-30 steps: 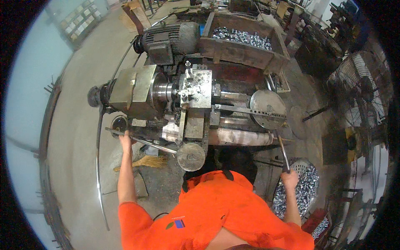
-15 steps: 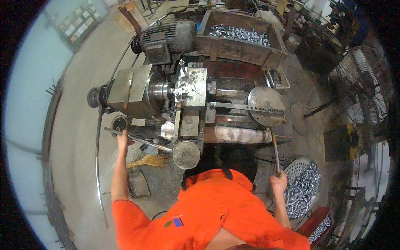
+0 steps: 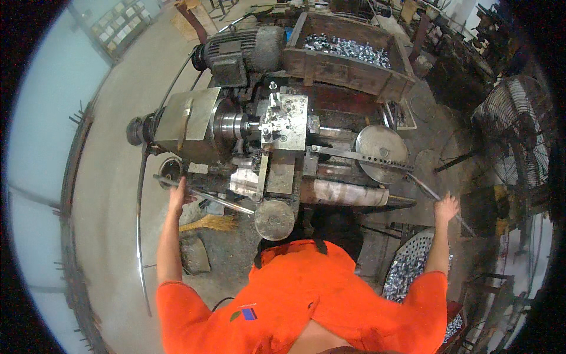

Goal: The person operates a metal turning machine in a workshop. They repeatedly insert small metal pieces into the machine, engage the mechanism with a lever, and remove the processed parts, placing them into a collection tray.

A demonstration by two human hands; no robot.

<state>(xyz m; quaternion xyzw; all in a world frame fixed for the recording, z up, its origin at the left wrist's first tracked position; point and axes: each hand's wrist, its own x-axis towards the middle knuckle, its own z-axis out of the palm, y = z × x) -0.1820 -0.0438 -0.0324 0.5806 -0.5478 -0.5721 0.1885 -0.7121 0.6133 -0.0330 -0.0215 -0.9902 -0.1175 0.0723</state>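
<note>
A small metal-turning lathe stands in front of me. My left hand [image 3: 180,192] is at the upper end of a steel lever [image 3: 221,202], its fingers partly around the bar. That lever runs to a round disc [image 3: 274,220] at the lathe's front. Out to the right, my right hand [image 3: 446,207] is closed round a second lever [image 3: 425,186], which reaches from the large round plate [image 3: 380,147] with the drilled flat bar [image 3: 345,153]. Between them sits the tool carriage [image 3: 292,121], right of the chuck [image 3: 230,125]. Any workpiece in the chuck is too small to make out.
Behind the lathe are a motor [image 3: 253,50] and a wooden box [image 3: 348,71] of shiny metal parts. A perforated basket [image 3: 420,241] of similar parts stands low right, near a large fan [image 3: 513,130]. A straw broom [image 3: 212,223] lies below the left lever.
My right hand has swung its lever outward to the right and away from me. The tool carriage has shifted right, away from the chuck. My left hand stays on its lever.
</note>
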